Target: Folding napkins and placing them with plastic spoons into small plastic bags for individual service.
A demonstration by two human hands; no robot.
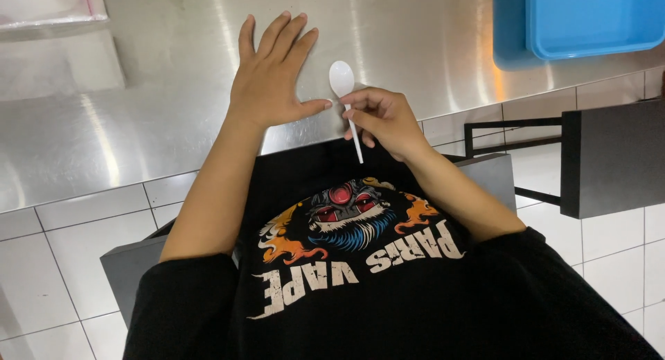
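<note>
The bare stretch of the shiny steel table (415,34) in the upper middle of the frame lies open, and so does its wide left part. At the upper right a blue plastic tray (589,17) blocks the corner. A pale flat tray (48,13) fills the upper left corner. At centre, the flat left hand (273,79) and the right hand (384,117), pinching a white plastic spoon (344,90), crowd the near edge.

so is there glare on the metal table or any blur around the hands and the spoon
Head view: bright streaky glare runs across the steel table; the left hand lies flat, sharp; the right hand and its white plastic spoon show crisp edges; the blue tray casts a blue reflection.
</note>
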